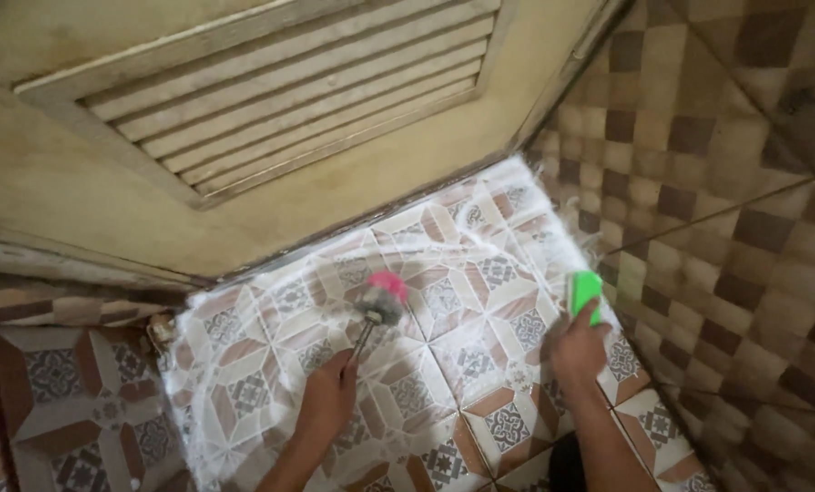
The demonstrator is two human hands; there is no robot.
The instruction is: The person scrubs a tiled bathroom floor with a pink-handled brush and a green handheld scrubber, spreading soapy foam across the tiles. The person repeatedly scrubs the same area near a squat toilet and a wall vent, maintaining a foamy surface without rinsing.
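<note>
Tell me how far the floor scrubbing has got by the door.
Soap foam already covers the patterned floor tiles from the door to the wall. In hand: the left hand grips a pink-headed brush on the tiles, and the right hand presses a green sponge at the wall edge. Left: the foam is unrinsed, and the tiles at far left show none.

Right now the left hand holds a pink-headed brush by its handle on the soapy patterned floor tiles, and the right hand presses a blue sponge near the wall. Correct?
Not quite: the sponge under the right hand is green, not blue, as the head view shows. The rest stands: the left hand holds the pink-headed brush by its handle on the soapy floor tiles, near the wall.
</note>
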